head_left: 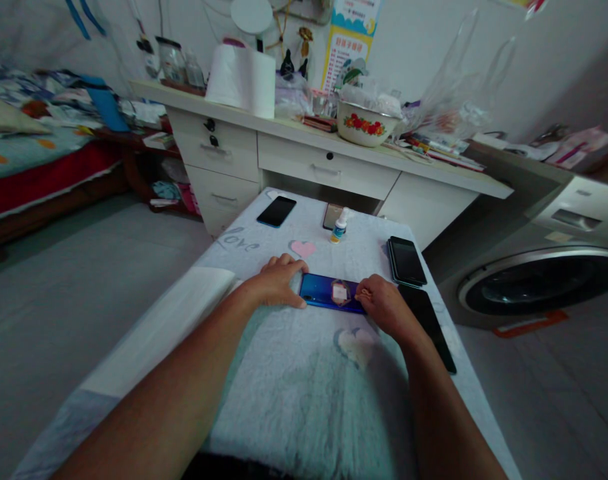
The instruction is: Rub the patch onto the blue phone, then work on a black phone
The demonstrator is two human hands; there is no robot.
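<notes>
A blue smartphone (320,290) lies back side up across the cloth-covered table, with a ring-shaped holder or sticker (340,292) on its back. My left hand (280,281) grips the phone's left end, thumb at the near corner and fingers at the far one. Over the right end, my right hand (379,299) is closed with its fingers bunched against the phone's back; whatever they hold is hidden. Beyond the phone stands a small spray bottle (339,227) with a white top, in front of another phone (330,216) lying flat.
A black phone (277,211) lies at the far left of the table (294,387). Stacked phones (407,261) and a dark tablet-like device (429,327) lie along the right edge. A white desk (329,163) stands behind, a washing machine (544,233) to the right.
</notes>
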